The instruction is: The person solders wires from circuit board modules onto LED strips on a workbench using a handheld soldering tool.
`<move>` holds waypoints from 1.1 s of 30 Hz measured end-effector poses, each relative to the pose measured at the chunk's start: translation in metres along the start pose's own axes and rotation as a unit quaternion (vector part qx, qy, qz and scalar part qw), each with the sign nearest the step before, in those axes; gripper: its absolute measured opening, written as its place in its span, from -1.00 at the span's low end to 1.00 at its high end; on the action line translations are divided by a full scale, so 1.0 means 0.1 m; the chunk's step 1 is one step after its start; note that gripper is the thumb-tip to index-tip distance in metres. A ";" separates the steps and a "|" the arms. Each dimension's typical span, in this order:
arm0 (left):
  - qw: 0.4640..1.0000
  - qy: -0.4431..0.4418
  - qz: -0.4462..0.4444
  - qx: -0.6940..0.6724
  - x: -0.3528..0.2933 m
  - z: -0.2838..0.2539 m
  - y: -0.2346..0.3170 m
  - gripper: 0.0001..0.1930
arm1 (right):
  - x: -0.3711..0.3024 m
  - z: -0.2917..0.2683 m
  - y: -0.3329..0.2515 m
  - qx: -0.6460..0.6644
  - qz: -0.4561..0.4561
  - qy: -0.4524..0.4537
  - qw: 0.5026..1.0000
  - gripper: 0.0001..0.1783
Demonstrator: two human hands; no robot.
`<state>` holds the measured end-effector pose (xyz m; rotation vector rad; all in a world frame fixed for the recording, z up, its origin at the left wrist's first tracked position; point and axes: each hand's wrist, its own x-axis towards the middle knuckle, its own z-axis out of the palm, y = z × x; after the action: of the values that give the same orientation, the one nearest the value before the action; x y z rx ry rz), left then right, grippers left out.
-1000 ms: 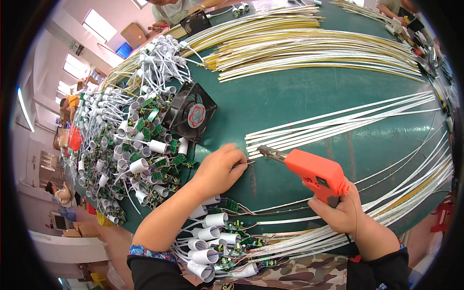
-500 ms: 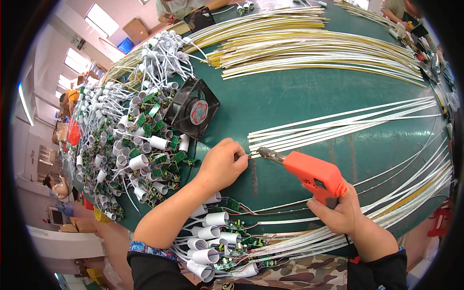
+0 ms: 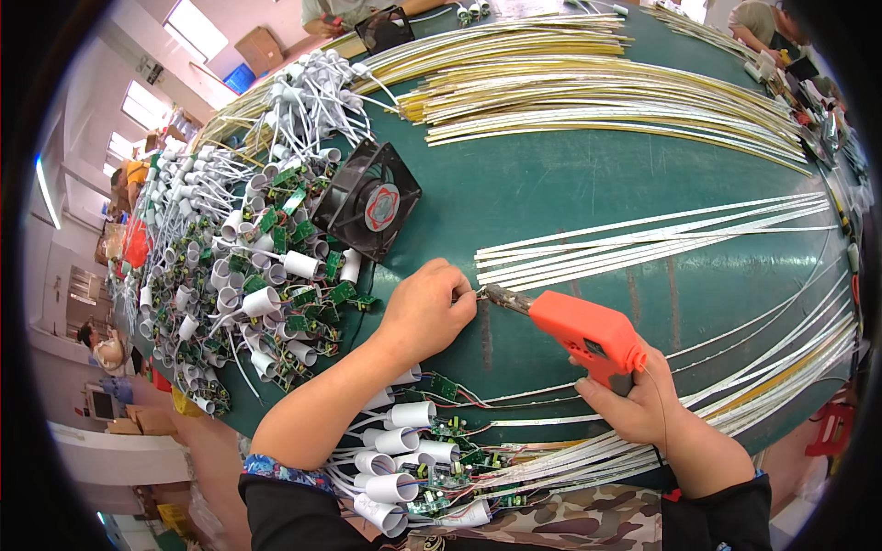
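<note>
Down-right of the black fan (image 3: 375, 200), the orange soldering gun (image 3: 586, 336) is gripped by the right hand (image 3: 636, 402), fingers wrapped; left hand (image 3: 424, 310) fingers are pinched, contents unclear. Burns could be caused by tip slippage.

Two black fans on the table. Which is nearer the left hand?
The red-labelled fan, just beyond the left hand; the other fan stands near the green table's far edge.

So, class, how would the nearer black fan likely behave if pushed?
The nearer black fan would probably resist rolling, given its square, flat-sided shape. It might tip if pushed from the front, since it seems to stand on edge. It looks rigid, so probably stays stiff.
</note>
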<state>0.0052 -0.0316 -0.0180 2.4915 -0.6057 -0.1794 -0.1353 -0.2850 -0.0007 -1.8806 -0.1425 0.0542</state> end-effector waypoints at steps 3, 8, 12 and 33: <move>1.000 0.000 -0.002 -0.006 -0.01 0.00 0.00 -0.87 | 0.00 0.00 -0.01 0.000 0.003 -0.004 1.000 -0.41; 1.000 -0.002 0.005 -0.004 -0.01 0.01 -0.01 -0.86 | -0.03 -0.03 -0.02 0.022 0.005 0.007 1.000 -0.46; 1.000 -0.008 -0.005 -0.005 0.00 -0.01 0.00 -0.86 | -0.05 -0.05 -0.02 0.049 0.013 0.028 0.998 -0.54; 0.996 0.005 0.092 -0.014 -0.04 -0.06 0.01 -0.92 | -0.09 -0.12 0.06 0.058 -0.035 0.055 0.996 -0.42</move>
<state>0.0029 -0.0280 -0.0123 2.3927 -0.8191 -0.1047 -0.1428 -0.2992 -0.0034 -1.7561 -0.1267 -0.0885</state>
